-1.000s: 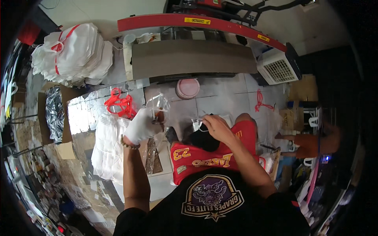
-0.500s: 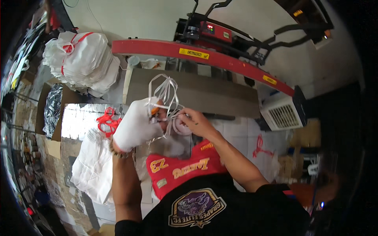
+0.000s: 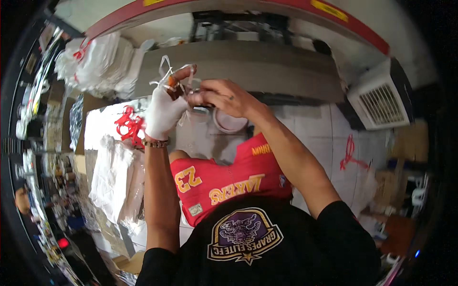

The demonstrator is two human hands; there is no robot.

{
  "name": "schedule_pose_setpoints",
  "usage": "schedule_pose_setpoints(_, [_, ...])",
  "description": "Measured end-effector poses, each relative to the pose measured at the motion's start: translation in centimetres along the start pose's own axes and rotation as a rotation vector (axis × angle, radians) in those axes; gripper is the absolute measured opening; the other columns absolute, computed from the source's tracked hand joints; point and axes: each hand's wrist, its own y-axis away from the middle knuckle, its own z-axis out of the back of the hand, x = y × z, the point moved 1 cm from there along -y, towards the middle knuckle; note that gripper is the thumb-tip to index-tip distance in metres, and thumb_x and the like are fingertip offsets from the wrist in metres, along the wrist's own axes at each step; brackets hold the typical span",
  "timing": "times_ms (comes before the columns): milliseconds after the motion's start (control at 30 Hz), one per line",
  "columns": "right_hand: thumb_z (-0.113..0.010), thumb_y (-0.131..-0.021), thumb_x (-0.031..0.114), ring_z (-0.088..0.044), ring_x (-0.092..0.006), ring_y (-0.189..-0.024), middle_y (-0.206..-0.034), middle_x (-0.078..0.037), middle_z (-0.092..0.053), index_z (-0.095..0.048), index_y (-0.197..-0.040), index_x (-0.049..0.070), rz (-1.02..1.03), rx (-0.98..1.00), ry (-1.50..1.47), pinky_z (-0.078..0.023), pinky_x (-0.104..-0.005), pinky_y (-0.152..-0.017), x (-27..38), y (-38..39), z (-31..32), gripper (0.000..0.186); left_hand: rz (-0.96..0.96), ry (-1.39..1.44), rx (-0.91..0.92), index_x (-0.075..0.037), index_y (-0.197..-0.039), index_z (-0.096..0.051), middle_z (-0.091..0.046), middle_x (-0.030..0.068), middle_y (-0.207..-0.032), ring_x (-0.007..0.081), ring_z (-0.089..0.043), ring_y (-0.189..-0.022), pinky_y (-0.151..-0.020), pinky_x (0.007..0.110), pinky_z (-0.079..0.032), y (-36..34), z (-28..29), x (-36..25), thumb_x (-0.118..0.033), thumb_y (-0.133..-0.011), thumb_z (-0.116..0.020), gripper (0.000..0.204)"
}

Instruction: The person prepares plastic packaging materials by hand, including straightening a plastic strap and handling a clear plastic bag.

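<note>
A white fingerless glove covers my left hand (image 3: 164, 107), whose fingers are curled round a bunch of thin white strips (image 3: 165, 72). Loops of the strips stick out above the thumb and fingers, and some ends hang below. Close against it, on the right, my right hand (image 3: 226, 97) has its fingertips pinched together at the strips. What exactly lies between those fingertips is partly hidden. Both hands are held up in front of the grey press bed (image 3: 238, 64). Under my right hand stands a round, pale container (image 3: 230, 121).
A red tangle of strips (image 3: 129, 125) lies left of my glove, above folded white cloth (image 3: 114, 176). Stacked white bundles (image 3: 98, 62) stand at the far left. The press's red bar (image 3: 229, 5) crosses the top. On the right are a white vented unit (image 3: 381, 102) and a red strip (image 3: 352, 155).
The view has tilted downward. In it my hands sit higher and further left. The tall white loops now look shorter and bunched at my left hand, and my right hand still pinches beside it.
</note>
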Motion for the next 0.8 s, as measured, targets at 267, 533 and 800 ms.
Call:
schedule_pose_setpoints(267, [-0.059, -0.09, 0.022, -0.061, -0.0124, -0.079, -0.09, -0.011, -0.068, -0.065, -0.103, 0.002, -0.125, 0.154, 0.052, -0.047, -0.0305, -0.067, 2.4, 12.1, 11.3, 0.024, 0.34, -0.247, 0.345, -0.006, -0.094, -0.059, -0.053, -0.0058, -0.068, 0.0018, -0.042, -0.051, -0.044, 0.019, -0.03, 3.4, -13.7, 2.7, -0.013, -0.086, -0.068, 0.014])
schedule_pose_setpoints(533, [-0.059, -0.092, 0.04, -0.061, -0.0116, -0.09, -0.102, -0.005, -0.068, -0.062, -0.115, 0.009, -0.711, -0.74, -0.462, -0.049, -0.0276, -0.078, -14.7, 40.9, 21.2, 0.039, 0.579, -0.518, 0.38, -0.009, -0.085, -0.059, -0.045, -0.0072, -0.06, 0.002, -0.036, -0.047, -0.041, 0.021, -0.025, 4.4, -13.6, 9.0, -0.027, -0.091, -0.065, 0.021])
schedule_pose_setpoints(800, [-0.061, -0.085, 0.029, -0.055, -0.0143, -0.061, -0.072, -0.003, -0.061, -0.066, -0.092, 0.004, -1.487, -0.87, -0.171, -0.046, -0.03, -0.057, -36.6, 67.4, 3.4, 0.026, 0.778, -0.748, 0.53, -0.004, -0.083, -0.063, -0.054, -0.002, -0.067, 0.0047, -0.046, -0.055, -0.044, 0.021, -0.033, 3.6, -13.1, 14.3, -0.015, -0.089, -0.058, 0.014])
